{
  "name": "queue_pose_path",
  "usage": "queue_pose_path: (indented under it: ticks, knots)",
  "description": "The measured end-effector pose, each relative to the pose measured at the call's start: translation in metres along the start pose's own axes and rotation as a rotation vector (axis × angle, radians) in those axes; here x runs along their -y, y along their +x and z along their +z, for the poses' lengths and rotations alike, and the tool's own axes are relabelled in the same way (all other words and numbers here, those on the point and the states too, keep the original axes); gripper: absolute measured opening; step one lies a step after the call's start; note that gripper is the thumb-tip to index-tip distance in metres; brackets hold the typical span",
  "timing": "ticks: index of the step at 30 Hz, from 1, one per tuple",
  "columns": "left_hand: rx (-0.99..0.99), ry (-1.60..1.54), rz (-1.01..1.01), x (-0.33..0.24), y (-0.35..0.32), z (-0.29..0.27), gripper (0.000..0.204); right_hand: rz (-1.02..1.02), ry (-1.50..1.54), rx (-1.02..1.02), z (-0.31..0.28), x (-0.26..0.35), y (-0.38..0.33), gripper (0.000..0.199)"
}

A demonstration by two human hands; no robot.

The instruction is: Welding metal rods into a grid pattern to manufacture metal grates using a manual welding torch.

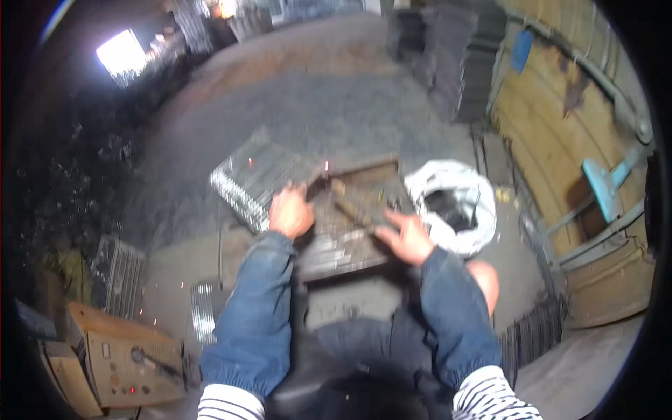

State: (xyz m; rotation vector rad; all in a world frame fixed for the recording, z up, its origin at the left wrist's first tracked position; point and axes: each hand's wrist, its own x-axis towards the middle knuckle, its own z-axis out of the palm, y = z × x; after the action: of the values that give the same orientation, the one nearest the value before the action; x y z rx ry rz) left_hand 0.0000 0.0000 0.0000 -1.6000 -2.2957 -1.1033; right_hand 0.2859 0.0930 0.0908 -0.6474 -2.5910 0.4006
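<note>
A shallow dark metal tray [381, 170] lies in front of me, with shiny thin metal strips [329, 253] and a few small loose pieces in it. My left hand [291, 211] is at the tray's left side, beside a ribbed metal panel [262, 171]. Its fingers are curled, and what they hold, if anything, is hidden. Over the right part of the tray my right hand [408, 239] has its fingers stretched out and apart, with nothing seen in them. A narrow brownish bar [352, 212] lies in the tray between my hands.
Right of the tray stands a white sack [458, 241] with its rim rolled open, dark inside. A control box [133, 364] sits at lower left, near a small ribbed piece [203, 311]. Dark stacks [462, 63] rise at the far right, by a yellowish wall [560, 119].
</note>
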Motion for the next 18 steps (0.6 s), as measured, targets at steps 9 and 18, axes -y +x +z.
queue_pose_path:
  ticks: [9,18]
  knots:
    - [0.181,0.138,-0.796,0.185,-0.069,-0.037,0.058,0.098,-0.075,0.565,0.033,0.012,-0.099,0.048]
    - [0.314,-0.127,-0.925,0.235,-0.085,-0.056,0.077,0.136,0.192,0.339,0.039,0.031,-0.068,0.048]
